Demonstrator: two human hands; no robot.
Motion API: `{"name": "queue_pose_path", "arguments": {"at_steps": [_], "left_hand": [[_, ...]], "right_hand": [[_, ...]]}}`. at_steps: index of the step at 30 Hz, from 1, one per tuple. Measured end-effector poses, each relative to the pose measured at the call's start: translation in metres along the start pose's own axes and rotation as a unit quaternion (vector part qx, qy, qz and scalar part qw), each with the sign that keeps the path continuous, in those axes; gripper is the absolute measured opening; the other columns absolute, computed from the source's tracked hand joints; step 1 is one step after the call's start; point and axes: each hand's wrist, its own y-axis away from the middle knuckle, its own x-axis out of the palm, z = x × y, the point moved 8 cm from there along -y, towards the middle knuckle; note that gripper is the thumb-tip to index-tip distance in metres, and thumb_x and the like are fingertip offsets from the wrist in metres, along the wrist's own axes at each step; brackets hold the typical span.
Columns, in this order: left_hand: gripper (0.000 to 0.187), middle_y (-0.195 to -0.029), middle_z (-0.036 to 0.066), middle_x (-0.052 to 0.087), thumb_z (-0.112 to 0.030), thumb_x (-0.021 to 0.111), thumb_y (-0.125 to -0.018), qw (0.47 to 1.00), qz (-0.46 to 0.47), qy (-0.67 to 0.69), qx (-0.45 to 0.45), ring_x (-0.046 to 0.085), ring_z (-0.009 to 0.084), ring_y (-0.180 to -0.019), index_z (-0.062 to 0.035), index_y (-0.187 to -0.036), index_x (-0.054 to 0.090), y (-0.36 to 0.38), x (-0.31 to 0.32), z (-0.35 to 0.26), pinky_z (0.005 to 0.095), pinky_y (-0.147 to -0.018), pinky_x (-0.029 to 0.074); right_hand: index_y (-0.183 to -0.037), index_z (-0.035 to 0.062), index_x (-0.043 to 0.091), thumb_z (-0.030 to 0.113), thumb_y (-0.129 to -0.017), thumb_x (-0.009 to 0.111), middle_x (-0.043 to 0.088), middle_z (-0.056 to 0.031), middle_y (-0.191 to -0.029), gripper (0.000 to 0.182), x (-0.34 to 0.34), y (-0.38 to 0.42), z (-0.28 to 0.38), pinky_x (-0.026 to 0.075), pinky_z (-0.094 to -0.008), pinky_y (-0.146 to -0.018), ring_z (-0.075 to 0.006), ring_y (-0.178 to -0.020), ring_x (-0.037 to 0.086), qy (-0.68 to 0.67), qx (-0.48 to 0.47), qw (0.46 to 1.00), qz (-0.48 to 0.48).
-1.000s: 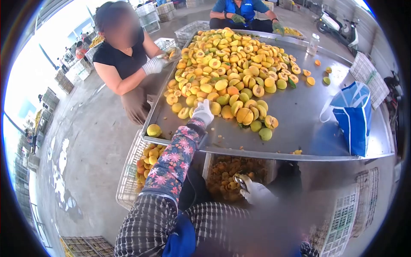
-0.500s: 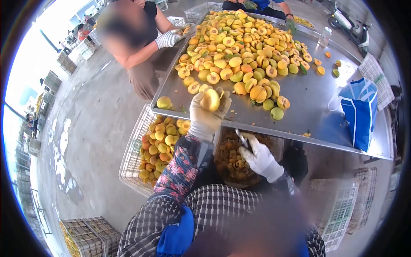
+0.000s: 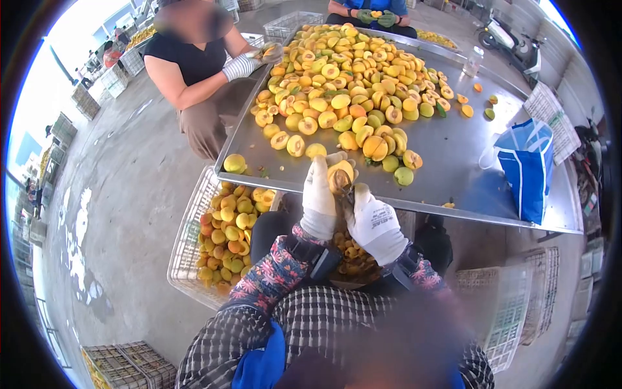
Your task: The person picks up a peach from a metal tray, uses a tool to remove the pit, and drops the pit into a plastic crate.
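My left hand [image 3: 319, 198], in a white glove, holds a yellow halved fruit [image 3: 340, 176] with its brown inside showing, over the near edge of the metal table [image 3: 447, 175]. Close against the fruit is my gloved right hand [image 3: 376, 223], fingers closed on a slim metal tool [image 3: 350, 198], partly hidden between the hands. A large pile of cut yellow fruit [image 3: 350, 84] covers the table's middle. Under my hands, a container of brown pits and scraps [image 3: 353, 256] is partly covered by my arms.
A white crate [image 3: 184, 253] of whole fruit stands at the left below the table. A blue bag [image 3: 531, 172] and a clear bottle [image 3: 473, 61] stand on the table's right. One co-worker [image 3: 194, 78] sits at the left, another [image 3: 372, 14] at the far side.
My right hand has risen from over the scrap container to the fruit, bringing the tool against it. In my left hand, the fruit now shows its inside. The view has shifted slightly.
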Motion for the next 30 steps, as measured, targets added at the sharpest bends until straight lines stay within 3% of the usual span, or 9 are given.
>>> {"name": "queue_pose_path", "arguments": {"at_steps": [6,7,8,12,16,18,24,26,30], "left_hand": [[0.043,-0.090,0.010,0.068,-0.040,0.047,-0.103,0.994,0.024,-0.078,-0.072,0.065,0.0190,-0.079,0.0000,-0.102,0.063,-0.014,-0.010,0.027,0.0319,-0.074,0.054],[0.041,-0.084,0.008,0.068,-0.039,0.047,-0.103,0.992,0.025,-0.103,-0.075,0.064,0.0151,-0.074,-0.0013,-0.099,0.064,-0.020,-0.014,0.034,0.0287,-0.070,0.052],[0.045,-0.091,0.007,0.070,-0.041,0.045,-0.103,0.974,0.065,-0.207,-0.062,0.067,0.0153,-0.079,-0.0021,-0.100,0.066,-0.018,-0.013,0.033,0.0286,-0.072,0.053],[0.043,-0.089,0.005,0.068,-0.037,0.042,-0.105,0.973,0.125,-0.172,-0.087,0.065,0.0130,-0.082,-0.0008,-0.103,0.065,-0.030,-0.007,0.059,0.0273,-0.074,0.051],[0.040,-0.108,0.008,0.064,-0.028,0.036,-0.106,0.951,0.157,-0.266,0.008,0.060,0.0160,-0.101,0.0025,-0.111,0.062,-0.032,0.007,0.045,0.0305,-0.090,0.047],[0.038,-0.113,0.009,0.063,-0.023,0.035,-0.105,0.960,0.155,-0.230,-0.026,0.059,0.0173,-0.104,0.0027,-0.119,0.059,-0.034,-0.001,0.051,0.0318,-0.094,0.046],[0.036,-0.120,0.010,0.061,-0.023,0.042,-0.104,0.965,0.165,-0.196,-0.057,0.056,0.0180,-0.114,0.0021,-0.126,0.056,-0.047,-0.008,0.048,0.0317,-0.101,0.042],[0.035,-0.125,0.009,0.060,-0.022,0.044,-0.103,0.971,0.138,-0.170,-0.100,0.054,0.0173,-0.117,0.0018,-0.126,0.056,-0.051,-0.020,0.056,0.0315,-0.104,0.040],[0.034,-0.125,0.009,0.060,-0.021,0.044,-0.104,0.975,0.133,-0.113,-0.138,0.055,0.0165,-0.115,0.0020,-0.127,0.055,-0.057,-0.020,0.058,0.0308,-0.102,0.042]], "right_hand": [[-0.104,-0.0010,0.050,0.022,-0.091,0.056,0.064,-0.0196,-0.071,0.027,0.017,0.010,-0.028,0.053,-0.0460,-0.058,-0.0375,-0.065,0.065,0.025,-0.017,0.998,0.052],[-0.116,-0.0068,0.048,0.016,-0.088,0.061,0.061,-0.0223,-0.073,0.038,0.017,0.016,-0.031,0.049,-0.0458,-0.057,-0.0391,-0.064,0.063,0.018,-0.034,0.998,0.056],[-0.119,-0.0100,0.047,0.017,-0.089,0.061,0.062,-0.0232,-0.075,0.042,0.013,0.021,-0.032,0.049,-0.0448,-0.058,-0.0392,-0.067,0.063,0.000,-0.065,0.997,0.037],[-0.120,-0.0062,0.047,0.017,-0.091,0.060,0.061,-0.0277,-0.076,0.039,0.030,0.026,-0.070,0.049,-0.0496,-0.060,-0.0451,-0.070,0.062,-0.133,-0.026,0.991,-0.002],[-0.110,0.0016,0.048,0.018,-0.092,0.059,0.062,-0.0262,-0.077,0.027,0.040,0.020,-0.095,0.048,-0.0529,-0.061,-0.0467,-0.072,0.061,-0.126,0.032,0.991,0.016],[-0.112,0.0026,0.047,0.021,-0.093,0.059,0.063,-0.0267,-0.078,0.029,0.022,0.010,-0.075,0.047,-0.0544,-0.062,-0.0475,-0.073,0.061,-0.059,0.116,0.988,0.085],[-0.112,0.0021,0.047,0.024,-0.091,0.062,0.064,-0.0258,-0.082,0.034,0.044,0.003,-0.096,0.050,-0.0513,-0.064,-0.0471,-0.077,0.062,-0.112,0.098,0.984,0.101],[-0.128,-0.0010,0.048,0.024,-0.093,0.061,0.065,-0.0238,-0.091,0.045,0.052,0.002,-0.098,0.053,-0.0462,-0.064,-0.0436,-0.077,0.064,-0.048,-0.023,0.998,0.018],[-0.124,-0.0005,0.049,0.024,-0.093,0.061,0.064,-0.0271,-0.087,0.041,0.041,-0.011,-0.086,0.051,-0.0478,-0.063,-0.0459,-0.077,0.062,-0.068,0.003,0.997,0.030]]}}
